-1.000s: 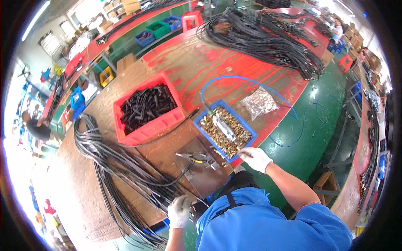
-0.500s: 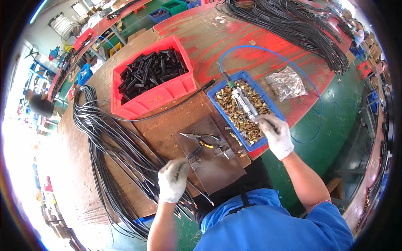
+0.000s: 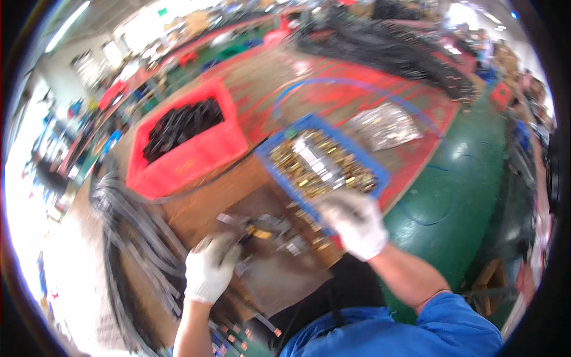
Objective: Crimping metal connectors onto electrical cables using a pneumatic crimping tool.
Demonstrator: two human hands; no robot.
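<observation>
Across the middle of the view ran a bench (image 3: pixel 190 215), brown wood with red patches, its near edge partly hidden by the person's body. On its far side, blur smeared a heap of black cables (image 3: pixel 363 44) into one mass. A second bundle of cables (image 3: pixel 110 199) ran down the left, its lower part partly behind the left forearm. Right of it stood a red bin (image 3: pixel 199 160) of black tubes (image 3: pixel 185 126), hard to make out singly. Beside the bin sat a blue tray (image 3: pixel 284 184), its near corner covered by the right hand (image 3: pixel 354 223). That hand's fingers were bent near the lower end of a metal tool (image 3: pixel 318 160); blur left me unable to tell whether its grip had anything. The left hand (image 3: pixel 211 268) was curled over the left side of a dark plate (image 3: pixel 291 279), its grip equally unclear. A clear bag (image 3: pixel 386 128) lay beyond the tray, under an arching blue hose (image 3: pixel 351 82). Pliers (image 3: pixel 262 232) lay smeared on the plate, close to the left fingertips. Brassy fittings (image 3: pixel 285 157) filled the tray around the tool.
</observation>
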